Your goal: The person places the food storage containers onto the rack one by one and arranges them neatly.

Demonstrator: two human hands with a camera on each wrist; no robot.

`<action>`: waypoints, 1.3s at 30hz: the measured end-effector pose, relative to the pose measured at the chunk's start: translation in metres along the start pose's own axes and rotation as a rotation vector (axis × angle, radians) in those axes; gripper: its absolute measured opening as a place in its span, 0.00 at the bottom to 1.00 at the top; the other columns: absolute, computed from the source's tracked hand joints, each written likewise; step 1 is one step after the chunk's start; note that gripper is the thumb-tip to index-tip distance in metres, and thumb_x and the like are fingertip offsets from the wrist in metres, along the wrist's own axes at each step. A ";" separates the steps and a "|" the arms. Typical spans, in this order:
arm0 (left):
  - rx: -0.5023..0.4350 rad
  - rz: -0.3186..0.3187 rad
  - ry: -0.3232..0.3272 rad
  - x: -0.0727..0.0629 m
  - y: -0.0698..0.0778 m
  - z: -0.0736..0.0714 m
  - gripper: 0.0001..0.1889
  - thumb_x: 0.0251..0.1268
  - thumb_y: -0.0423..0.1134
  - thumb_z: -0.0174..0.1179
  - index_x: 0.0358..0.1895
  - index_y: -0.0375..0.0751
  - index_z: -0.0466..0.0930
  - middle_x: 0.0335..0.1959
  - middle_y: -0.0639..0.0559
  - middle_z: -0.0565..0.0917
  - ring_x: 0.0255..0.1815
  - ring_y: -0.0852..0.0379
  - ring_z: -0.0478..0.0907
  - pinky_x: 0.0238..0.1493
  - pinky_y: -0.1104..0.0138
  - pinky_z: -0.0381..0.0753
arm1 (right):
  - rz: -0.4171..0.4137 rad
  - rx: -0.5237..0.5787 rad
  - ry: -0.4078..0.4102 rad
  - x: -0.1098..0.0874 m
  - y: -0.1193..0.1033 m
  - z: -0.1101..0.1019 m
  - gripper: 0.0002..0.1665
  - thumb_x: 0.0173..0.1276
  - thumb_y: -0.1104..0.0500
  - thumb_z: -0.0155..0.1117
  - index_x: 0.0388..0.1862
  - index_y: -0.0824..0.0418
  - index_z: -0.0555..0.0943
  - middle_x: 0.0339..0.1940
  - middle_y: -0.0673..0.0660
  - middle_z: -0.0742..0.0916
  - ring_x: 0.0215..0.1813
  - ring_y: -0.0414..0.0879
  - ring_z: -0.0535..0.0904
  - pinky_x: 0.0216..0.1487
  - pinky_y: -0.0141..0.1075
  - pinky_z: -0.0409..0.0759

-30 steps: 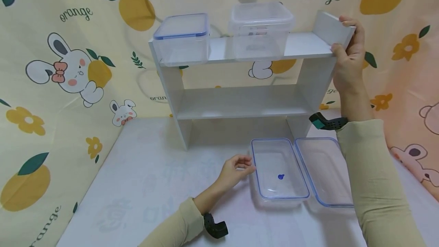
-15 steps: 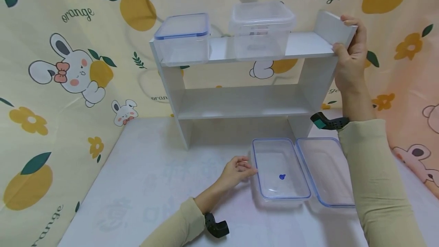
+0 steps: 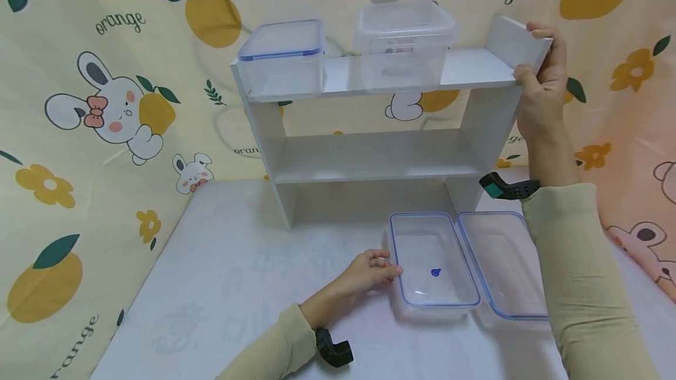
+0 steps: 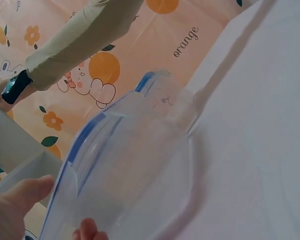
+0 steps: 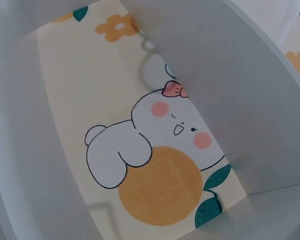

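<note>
Clear plastic makes the long box that sits on the white table, close in front of the shelf, by the shelf's bottom right corner. It is nearer to the table's right edge than to its left edge.

Half a second ago, the left hand was a tiny bit farther back. Now it has come a little closer to the person, and its fingers reach out more toward the box. I think that means the hand is finding its place on the box's left side. The box looks as if it has not moved.

That hand is loose, with a gap between the thumb and the fingers. The thumb is right at the blue rim. I can't tell how hard it presses. The right hand still pinches the end board that sticks up at the shelf's top right corner.

The box's long way runs from the person toward the shelf. One short end points at the shelf, and the near end leans a bit to the right. A second box lies just beside it, pointing nearly the same way, partly behind the right sleeve.
</note>
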State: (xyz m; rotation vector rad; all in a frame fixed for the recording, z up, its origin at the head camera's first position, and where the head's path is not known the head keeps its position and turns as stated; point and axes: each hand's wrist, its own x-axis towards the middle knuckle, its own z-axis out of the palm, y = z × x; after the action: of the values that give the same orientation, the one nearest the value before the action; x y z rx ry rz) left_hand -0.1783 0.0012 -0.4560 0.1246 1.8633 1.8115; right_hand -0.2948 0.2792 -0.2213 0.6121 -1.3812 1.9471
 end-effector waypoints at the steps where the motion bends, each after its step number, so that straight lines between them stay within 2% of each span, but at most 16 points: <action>1: -0.010 -0.004 -0.003 0.000 0.000 0.000 0.27 0.60 0.36 0.65 0.60 0.32 0.67 0.36 0.53 0.78 0.33 0.62 0.77 0.41 0.72 0.82 | 0.002 -0.001 0.000 0.000 0.000 0.000 0.27 0.62 0.78 0.42 0.55 0.55 0.69 0.68 0.51 0.70 0.68 0.48 0.62 0.77 0.42 0.60; 5: -0.040 -0.003 -0.011 -0.001 0.000 0.000 0.26 0.60 0.35 0.64 0.59 0.31 0.67 0.36 0.53 0.79 0.34 0.63 0.78 0.42 0.71 0.83 | 0.001 -0.001 -0.002 0.000 0.001 0.000 0.27 0.62 0.78 0.41 0.55 0.55 0.69 0.68 0.51 0.70 0.68 0.48 0.62 0.76 0.42 0.61; 12: -0.060 -0.023 -0.012 0.000 0.002 0.000 0.24 0.61 0.34 0.63 0.59 0.30 0.68 0.47 0.40 0.85 0.35 0.63 0.79 0.44 0.70 0.83 | -0.006 -0.011 -0.007 0.000 0.001 -0.001 0.27 0.63 0.78 0.42 0.55 0.54 0.68 0.69 0.52 0.69 0.68 0.49 0.62 0.76 0.43 0.59; 14: -0.066 -0.028 -0.001 0.000 0.002 -0.001 0.22 0.61 0.34 0.63 0.57 0.30 0.69 0.47 0.40 0.85 0.35 0.63 0.79 0.43 0.70 0.83 | -0.002 -0.011 -0.003 0.001 0.000 -0.001 0.27 0.63 0.78 0.42 0.55 0.54 0.68 0.69 0.52 0.69 0.68 0.48 0.62 0.77 0.42 0.60; 17: -0.066 -0.027 0.023 0.000 0.002 -0.002 0.18 0.60 0.35 0.64 0.51 0.32 0.71 0.43 0.43 0.86 0.35 0.63 0.78 0.41 0.71 0.82 | 0.005 -0.007 0.001 0.001 -0.001 0.000 0.27 0.63 0.78 0.43 0.55 0.54 0.68 0.69 0.52 0.69 0.69 0.48 0.62 0.77 0.41 0.61; 19: -0.070 -0.026 0.039 0.000 0.003 -0.002 0.15 0.60 0.35 0.64 0.46 0.34 0.72 0.37 0.48 0.85 0.33 0.63 0.78 0.38 0.72 0.80 | 0.008 -0.005 -0.001 0.000 -0.002 0.001 0.27 0.63 0.78 0.43 0.55 0.54 0.68 0.69 0.52 0.69 0.69 0.48 0.61 0.77 0.40 0.61; 24: -0.083 -0.026 0.019 0.000 0.002 -0.004 0.11 0.60 0.34 0.64 0.37 0.40 0.69 0.27 0.56 0.80 0.28 0.64 0.75 0.32 0.75 0.76 | 0.013 -0.005 0.000 0.000 -0.003 0.001 0.27 0.63 0.78 0.44 0.56 0.54 0.68 0.70 0.52 0.68 0.69 0.48 0.61 0.78 0.41 0.60; 29: -0.078 -0.031 -0.014 0.002 0.001 -0.007 0.09 0.61 0.34 0.63 0.34 0.41 0.70 0.26 0.57 0.78 0.28 0.64 0.75 0.33 0.75 0.76 | 0.015 -0.011 0.006 -0.001 -0.003 0.002 0.27 0.63 0.78 0.43 0.56 0.54 0.68 0.69 0.51 0.69 0.69 0.48 0.61 0.78 0.41 0.60; 36: -0.086 -0.068 -0.007 0.003 0.001 -0.008 0.06 0.60 0.36 0.63 0.33 0.39 0.76 0.27 0.57 0.80 0.30 0.63 0.76 0.34 0.75 0.77 | 0.010 -0.022 0.012 -0.001 -0.003 0.002 0.27 0.63 0.77 0.43 0.56 0.55 0.68 0.68 0.49 0.71 0.69 0.48 0.61 0.78 0.41 0.60; 39: -0.087 -0.063 -0.010 0.002 0.002 -0.008 0.06 0.61 0.36 0.63 0.32 0.39 0.76 0.27 0.58 0.80 0.29 0.63 0.76 0.33 0.75 0.77 | 0.013 -0.016 0.017 -0.001 -0.003 0.002 0.27 0.63 0.77 0.44 0.56 0.55 0.68 0.68 0.49 0.71 0.69 0.48 0.61 0.78 0.41 0.60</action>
State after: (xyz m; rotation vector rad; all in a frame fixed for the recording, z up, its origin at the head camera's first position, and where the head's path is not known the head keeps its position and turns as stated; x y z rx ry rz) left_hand -0.1841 -0.0054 -0.4545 0.0430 1.7592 1.8419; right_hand -0.2922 0.2778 -0.2197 0.5790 -1.3917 1.9456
